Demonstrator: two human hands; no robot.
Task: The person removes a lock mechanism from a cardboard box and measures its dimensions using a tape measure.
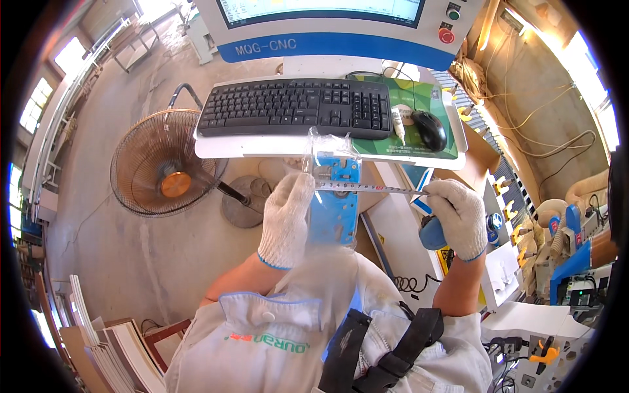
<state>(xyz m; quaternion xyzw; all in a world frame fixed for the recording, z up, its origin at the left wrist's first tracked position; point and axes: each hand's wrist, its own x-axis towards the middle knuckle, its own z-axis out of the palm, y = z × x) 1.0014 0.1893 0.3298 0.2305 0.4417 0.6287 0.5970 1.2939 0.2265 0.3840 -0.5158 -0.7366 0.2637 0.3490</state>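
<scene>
My left hand (287, 219), in a white knit glove, is closed at the left edge of a blue lock-like plate with cutouts (333, 219) in a clear plastic bag (327, 141). Its fingertips also lie at the near end of a steel tape blade (367, 188), which runs across the plate to the right. Gloved as well, my right hand (462, 216) pinches the blade's far part. The blue case of the tape measure (432, 234) shows below those fingers. Exactly how the left fingers share plate and blade is hidden.
A black keyboard (295, 108) and a mouse (429, 130) on a green mat (429, 98) lie on a white shelf (262, 149) under a monitor panel (327, 42). A floor fan (167, 164) stands at left. Machinery with yellow clamps (503, 185) lines the right.
</scene>
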